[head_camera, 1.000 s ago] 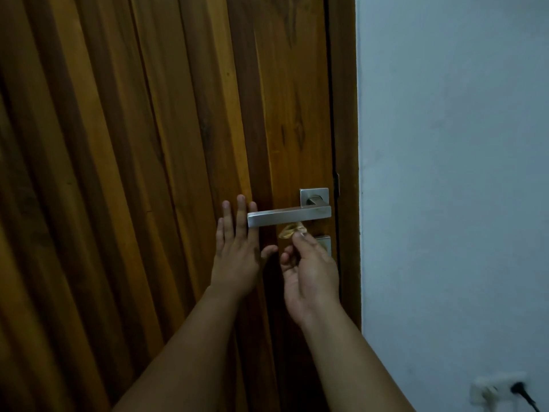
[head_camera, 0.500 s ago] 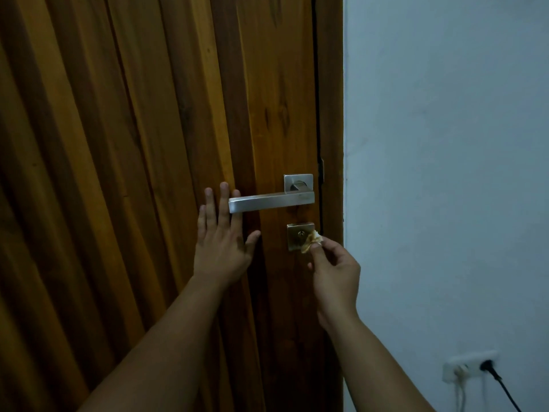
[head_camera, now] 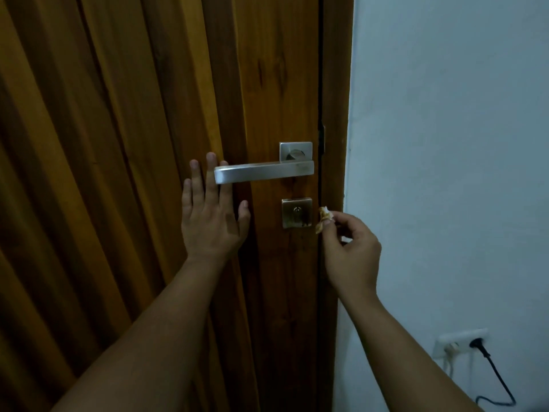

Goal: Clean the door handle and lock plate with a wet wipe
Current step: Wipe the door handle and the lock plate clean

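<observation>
One stroke done: your right hand (head_camera: 352, 257), pinching the wet wipe (head_camera: 324, 218), has left the lock plate (head_camera: 297, 213). Your left hand (head_camera: 212, 215) stays spread flat on the door (head_camera: 148, 144); the plate looks smeared.

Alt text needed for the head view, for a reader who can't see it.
A right hand pinches a small crumpled wipe just right of the lock plate on a wooden door. The left hand lies flat on the door, fingertips behind the metal handle.

Two bare arms come up from the bottom. No sleeves show on them. The left hand (head_camera: 209, 221) and right hand (head_camera: 352, 252) wear nothing. The fingers (head_camera: 211, 179) have short nails.
</observation>
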